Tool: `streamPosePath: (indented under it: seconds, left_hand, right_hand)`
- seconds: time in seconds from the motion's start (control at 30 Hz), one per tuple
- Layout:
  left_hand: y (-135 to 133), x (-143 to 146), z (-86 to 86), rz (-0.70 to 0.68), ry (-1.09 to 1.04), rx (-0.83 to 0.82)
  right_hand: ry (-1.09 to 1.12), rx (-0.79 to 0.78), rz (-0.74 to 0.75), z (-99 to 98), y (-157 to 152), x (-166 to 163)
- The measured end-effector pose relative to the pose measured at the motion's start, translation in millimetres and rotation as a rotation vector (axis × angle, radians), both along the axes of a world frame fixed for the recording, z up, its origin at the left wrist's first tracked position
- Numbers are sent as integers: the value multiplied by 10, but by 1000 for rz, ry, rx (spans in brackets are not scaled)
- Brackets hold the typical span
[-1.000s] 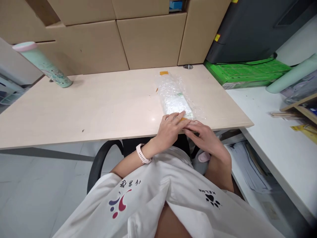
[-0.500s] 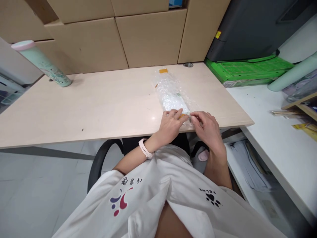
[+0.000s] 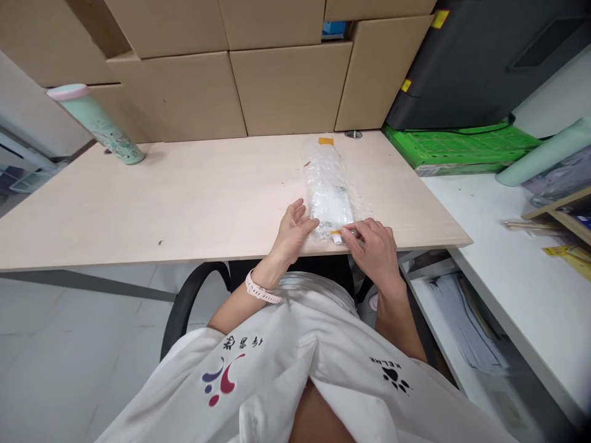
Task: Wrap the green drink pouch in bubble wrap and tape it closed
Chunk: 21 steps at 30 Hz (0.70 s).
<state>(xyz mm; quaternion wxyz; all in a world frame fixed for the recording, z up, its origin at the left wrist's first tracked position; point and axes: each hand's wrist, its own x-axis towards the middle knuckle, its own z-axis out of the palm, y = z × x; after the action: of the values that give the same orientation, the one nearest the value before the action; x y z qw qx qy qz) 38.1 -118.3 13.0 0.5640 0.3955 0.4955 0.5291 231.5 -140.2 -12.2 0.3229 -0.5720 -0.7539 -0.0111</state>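
Note:
A long parcel wrapped in clear bubble wrap [image 3: 327, 191] lies on the light wooden desk [image 3: 194, 197], its near end at the desk's front edge. My left hand [image 3: 292, 229] rests at the parcel's near left side, fingers spread against the wrap. My right hand [image 3: 373, 246] is closed in a pinch on a strip of orange tape [image 3: 337, 233] at the parcel's near end. Another piece of orange tape [image 3: 325, 141] sits at the parcel's far end.
A mint-green bottle [image 3: 99, 126] with a pink lid stands at the far left of the desk. Cardboard boxes [image 3: 286, 86] line the back. A green crate [image 3: 457, 147] and a dark case sit to the right. A white side table [image 3: 530, 258] holds small items.
My left hand has slid off the tape to the parcel's left side and opened. My right hand now pinches the tape end alone. The camera has tilted slightly.

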Motion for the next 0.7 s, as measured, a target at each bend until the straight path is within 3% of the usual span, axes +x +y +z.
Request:
streamPosePath:
  seconds: [0.1,0.27,0.47,0.53,0.6,0.7]
  left_hand:
    - [-15,-52,102,-55,-200,-120]
    - [7,-63,172,-297,-233,-107]
    - [-11,19,109,-187,-201,-30]
    - [-44,-16,83,-155,-209,23]
    - [-92,-95,77,-195,-262,16]
    - [-193,-231,113,-368,-362,-41]
  right_hand:
    - [30,-29,57,22,-52,-14]
    - [115,-102,216,79,-176,-70]
    - [155,-161,287,161,-256,-122]
    - [292,-190,334,179,-234,-57]
    - [520,-137,293,186,-184,47]
    - [800,46,76,178,-119,200]
